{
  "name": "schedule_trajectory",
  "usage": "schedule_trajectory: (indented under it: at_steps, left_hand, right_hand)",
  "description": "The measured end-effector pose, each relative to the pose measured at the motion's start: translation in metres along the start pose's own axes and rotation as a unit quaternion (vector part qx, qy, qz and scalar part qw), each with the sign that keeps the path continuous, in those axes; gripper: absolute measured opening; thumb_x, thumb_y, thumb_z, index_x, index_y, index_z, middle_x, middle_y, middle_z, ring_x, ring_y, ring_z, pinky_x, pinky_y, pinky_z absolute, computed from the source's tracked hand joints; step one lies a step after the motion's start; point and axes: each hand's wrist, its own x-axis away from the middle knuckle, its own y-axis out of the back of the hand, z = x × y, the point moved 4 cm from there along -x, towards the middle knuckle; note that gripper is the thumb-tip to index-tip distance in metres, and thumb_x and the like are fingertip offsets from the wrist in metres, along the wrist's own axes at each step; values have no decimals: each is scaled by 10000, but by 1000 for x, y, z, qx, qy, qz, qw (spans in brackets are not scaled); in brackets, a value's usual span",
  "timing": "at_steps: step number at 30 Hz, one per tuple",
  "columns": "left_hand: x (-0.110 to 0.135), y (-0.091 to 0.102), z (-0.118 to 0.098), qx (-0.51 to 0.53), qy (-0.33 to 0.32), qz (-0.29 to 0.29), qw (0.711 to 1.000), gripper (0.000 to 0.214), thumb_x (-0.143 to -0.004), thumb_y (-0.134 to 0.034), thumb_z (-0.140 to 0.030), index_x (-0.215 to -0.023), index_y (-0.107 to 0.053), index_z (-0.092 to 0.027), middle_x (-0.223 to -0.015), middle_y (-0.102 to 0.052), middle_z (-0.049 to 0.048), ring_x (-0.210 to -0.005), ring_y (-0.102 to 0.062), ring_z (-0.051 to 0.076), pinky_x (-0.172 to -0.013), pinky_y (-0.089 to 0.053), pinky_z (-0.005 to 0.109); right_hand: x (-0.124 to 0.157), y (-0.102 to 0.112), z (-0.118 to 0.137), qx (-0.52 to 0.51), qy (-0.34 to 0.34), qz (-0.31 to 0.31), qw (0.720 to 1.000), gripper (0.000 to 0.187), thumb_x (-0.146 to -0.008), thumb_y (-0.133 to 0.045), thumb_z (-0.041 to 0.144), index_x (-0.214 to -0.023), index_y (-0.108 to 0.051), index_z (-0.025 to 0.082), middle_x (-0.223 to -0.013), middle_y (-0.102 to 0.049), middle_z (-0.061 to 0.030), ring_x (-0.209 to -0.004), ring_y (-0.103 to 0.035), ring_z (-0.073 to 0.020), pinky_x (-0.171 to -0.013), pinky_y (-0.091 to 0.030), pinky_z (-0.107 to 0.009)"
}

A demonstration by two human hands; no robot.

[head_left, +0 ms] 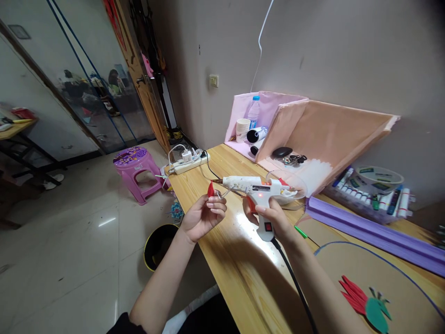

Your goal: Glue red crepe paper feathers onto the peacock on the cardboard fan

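In the head view my right hand (269, 215) is wrapped round the handle of a white hot glue gun (248, 184), whose small light glows red. Its nozzle points left, close to a small red petal-shaped piece (210, 189). My left hand (205, 215) pinches that red piece upright between thumb and fingers; whether the nozzle touches it I cannot tell. A black cord runs down from the gun's handle past my right forearm. At the lower right a flower-like shape of red petals (352, 293) and a green piece (377, 314) lies on brown cardboard (333, 266).
A power strip (189, 163) lies on the table's far left corner. Pink board partitions (288, 125) stand at the wall. A purple strip (368, 234) and a box of markers (375, 199) are at the right. A pink stool (139, 174) and a black bin (156, 248) stand on the floor.
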Motion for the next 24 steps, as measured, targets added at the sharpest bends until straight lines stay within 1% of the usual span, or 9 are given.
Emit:
schedule_trajectory:
  at_steps: [6, 8, 10, 12, 16, 17, 18, 20, 24]
  left_hand:
    - [0, 3, -7, -52, -36, -5, 998, 59, -823, -465, -82, -844, -518, -96, -638, -450, -20, -530, -490, 21, -525, -426, 105]
    - [-1, 8, -15, -122, -76, -30, 989, 35, -810, -491, -93, -814, -526, -95, -639, -450, -22, -528, -479, 18, -528, -420, 108]
    - [-4, 15, -28, -243, -142, -75, 957, 29, -791, -532, -123, -774, -538, -101, -648, -466, -19, -537, -474, 25, -534, -415, 123]
    - [-6, 22, -46, -407, -236, -141, 871, 51, -764, -576, -160, -752, -560, -113, -652, -496, -15, -554, -481, 42, -547, -411, 144]
    - [-2, 27, -77, -669, -418, -255, 559, 113, -720, -619, -253, -755, -607, -145, -720, -596, 20, -678, -550, 115, -664, -438, 222]
    - [-2, 28, -79, -703, -434, -257, 500, 132, -725, -611, -283, -765, -615, -157, -753, -615, 29, -708, -561, 131, -691, -442, 242]
    - [-2, 28, -81, -722, -438, -255, 471, 153, -729, -602, -308, -775, -619, -163, -767, -626, 36, -720, -571, 142, -701, -447, 257]
    - [-3, 31, -81, -723, -425, -247, 484, 198, -731, -593, -345, -797, -616, -159, -769, -635, 45, -714, -589, 151, -694, -463, 272]
    - [-6, 30, -69, -649, -388, -229, 613, 260, -684, -642, -343, -824, -604, -127, -729, -645, 42, -653, -605, 128, -671, -488, 262]
  right_hand:
    - [1, 9, 0, -9, 16, -25, 1000, 262, -720, -547, 406, -770, -564, 149, -580, -496, 2, -431, -371, -92, -410, -234, -244]
    - [1, 11, 3, -9, 36, -34, 999, 273, -723, -529, 405, -783, -574, 143, -496, -444, 26, -409, -354, -95, -406, -219, -245]
    - [-1, 12, 2, -1, 47, -64, 997, 288, -734, -507, 409, -799, -577, 138, -458, -413, 41, -394, -335, -91, -400, -212, -241]
    - [-7, 16, -3, 24, 39, -124, 991, 301, -752, -495, 413, -848, -570, 138, -481, -439, 39, -410, -363, -94, -405, -250, -233]
    - [-33, 32, -32, 171, -36, -246, 953, 394, -783, -437, 488, -986, -516, 159, -724, -583, -21, -597, -543, -141, -490, -382, -239]
    - [-42, 35, -42, 245, -62, -245, 936, 410, -795, -398, 507, -988, -516, 165, -757, -596, -29, -637, -562, -151, -522, -404, -247]
    - [-50, 39, -51, 274, -76, -249, 926, 395, -788, -415, 500, -950, -534, 161, -751, -605, -37, -658, -572, -166, -560, -418, -264]
    - [-64, 45, -68, 314, -93, -267, 906, 318, -767, -480, 440, -895, -553, 158, -786, -619, -60, -742, -584, -200, -646, -421, -297]
    - [-79, 48, -89, 371, -138, -285, 873, 238, -744, -547, 356, -896, -566, 174, -858, -646, -95, -875, -591, -263, -739, -398, -343]
